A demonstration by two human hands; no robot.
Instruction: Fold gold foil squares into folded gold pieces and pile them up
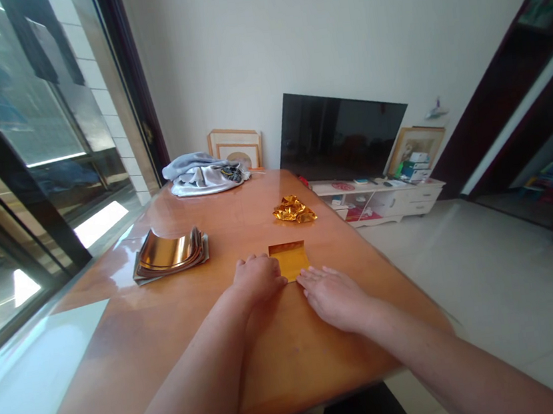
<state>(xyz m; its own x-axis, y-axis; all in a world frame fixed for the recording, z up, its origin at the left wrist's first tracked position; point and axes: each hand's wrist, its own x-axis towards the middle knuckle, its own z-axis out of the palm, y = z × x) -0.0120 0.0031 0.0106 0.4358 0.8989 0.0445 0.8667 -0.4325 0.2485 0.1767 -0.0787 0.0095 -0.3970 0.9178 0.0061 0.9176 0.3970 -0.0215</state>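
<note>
A small square sheet of gold foil paper (pixel 291 257) lies flat on the glossy wooden table (pixel 255 364). My left hand (pixel 258 278) rests at the sheet's near left corner, fingers curled under and pressed on the paper's edge. My right hand (pixel 332 294) lies flat beside the sheet's near right corner, fingers stretched out and together, fingertips touching the paper's lower edge. Farther back on the table sit several folded gold foil pieces (pixel 293 209) in a small heap.
A stack of curled gold foil sheets (pixel 170 252) lies at the left of the table. A bundle of grey and white cloth (pixel 204 173) sits at the far end. Behind stand a dark television (pixel 341 135), a white low cabinet (pixel 381 197) and picture frames. A glass window runs along the left.
</note>
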